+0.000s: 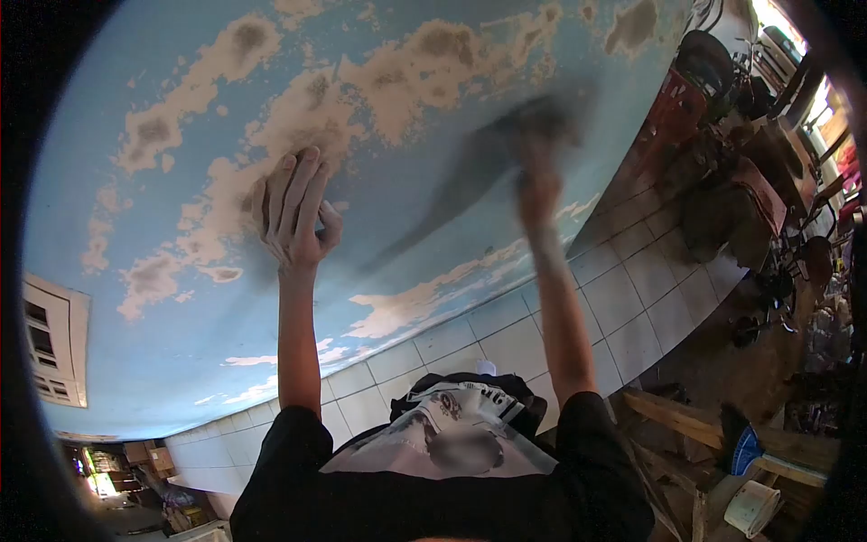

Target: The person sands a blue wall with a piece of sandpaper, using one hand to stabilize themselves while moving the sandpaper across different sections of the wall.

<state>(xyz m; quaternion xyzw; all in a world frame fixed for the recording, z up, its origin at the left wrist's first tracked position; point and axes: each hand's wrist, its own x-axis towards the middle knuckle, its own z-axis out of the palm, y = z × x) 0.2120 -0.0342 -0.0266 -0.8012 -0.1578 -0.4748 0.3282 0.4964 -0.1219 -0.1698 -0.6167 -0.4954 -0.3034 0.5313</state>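
Note:
In front of me is a light-blue wall [397, 244] with flaking paint and beige bare patches [302, 108], several with grey spots. My left hand [298, 212] rests on the wall at left of centre. Its fingers are stretched out over a beige patch, and I see nothing held. My right hand [539, 163] is up at the right part of the wall, smeared by motion. A dark blur surrounds its fingertips, so whether something is held there is hidden. The dark shadow of the hand and arm falls on the wall to its left.
White tiles [632, 280] run along the foot of the wall. A white vent block [56, 339] is at far left. Cluttered furniture [759, 190] stands at right. Wooden beams [677, 420], a blue-and-black brush [745, 447] and a white tub [751, 508] lie lower right.

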